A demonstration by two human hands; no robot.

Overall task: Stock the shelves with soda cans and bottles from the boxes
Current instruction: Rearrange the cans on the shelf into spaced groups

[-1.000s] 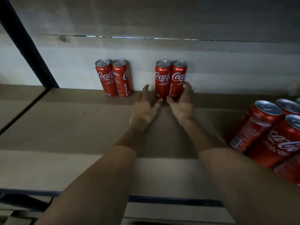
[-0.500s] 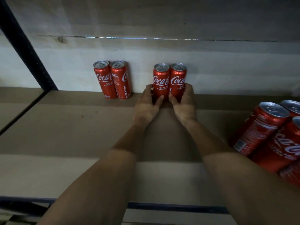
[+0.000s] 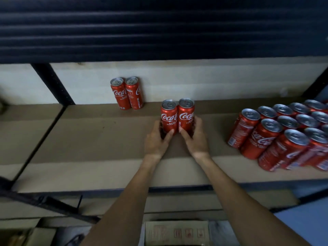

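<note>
Two cans gripped side by side at mid-shelf, one in each hand.

The left hand curls its fingers low round the left can, and the right hand does the same with the right can. The cans are upright and touching over the shelf, nearer than the far pair at the back wall and well left of the block. Their bases are hidden, so I cannot tell whether they rest or hover. Slim cans likely tip easily: keep them pressed together, slide rather than lift, square them to a row, and let go only once they sit flat.
</note>
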